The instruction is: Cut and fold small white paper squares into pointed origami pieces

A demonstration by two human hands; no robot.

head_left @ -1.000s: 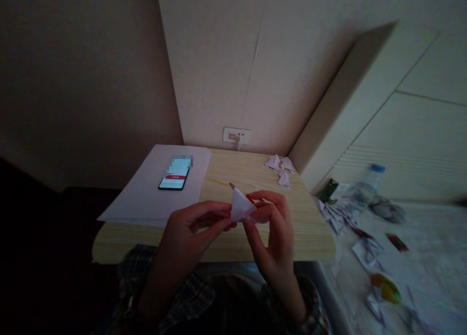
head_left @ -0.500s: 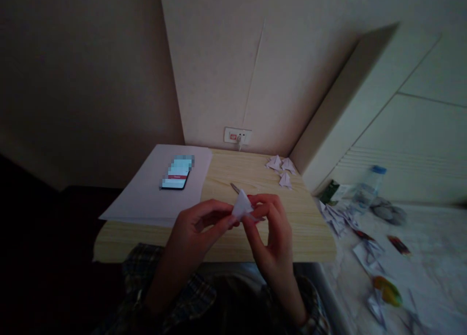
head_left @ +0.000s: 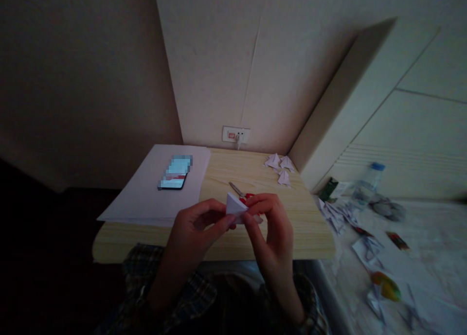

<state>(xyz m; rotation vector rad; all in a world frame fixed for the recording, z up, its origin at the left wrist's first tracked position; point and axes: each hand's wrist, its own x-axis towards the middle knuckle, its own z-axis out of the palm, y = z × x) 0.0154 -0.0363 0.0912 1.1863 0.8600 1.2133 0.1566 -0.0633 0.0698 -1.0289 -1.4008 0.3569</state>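
Observation:
A small folded piece of white paper point(head_left: 235, 206) with a pointed top is held above the near half of the table. My left hand point(head_left: 199, 230) pinches its left side between thumb and fingers. On its right edge, the thumb and fingertips of my right hand point(head_left: 269, 223) are closed. Behind the paper, scissors point(head_left: 238, 189) with red handles lie on the tabletop, partly covered by my right hand. Several white folded paper pieces point(head_left: 283, 178) sit at the table's back right corner.
The wooden table point(head_left: 302, 228) stands against the wall. A phone point(head_left: 175, 174) lies on white paper sheets point(head_left: 146, 206) at the left. Beside the table, a bed point(head_left: 434, 257) carries paper pieces point(head_left: 337, 216), a plastic bottle point(head_left: 368, 184) and other small items. A wall socket point(head_left: 236, 134) is behind.
The folded paper has turned between my fingers, its point now leaning left. More of the scissors' red handles shows behind it. Both hands stay in nearly the same place.

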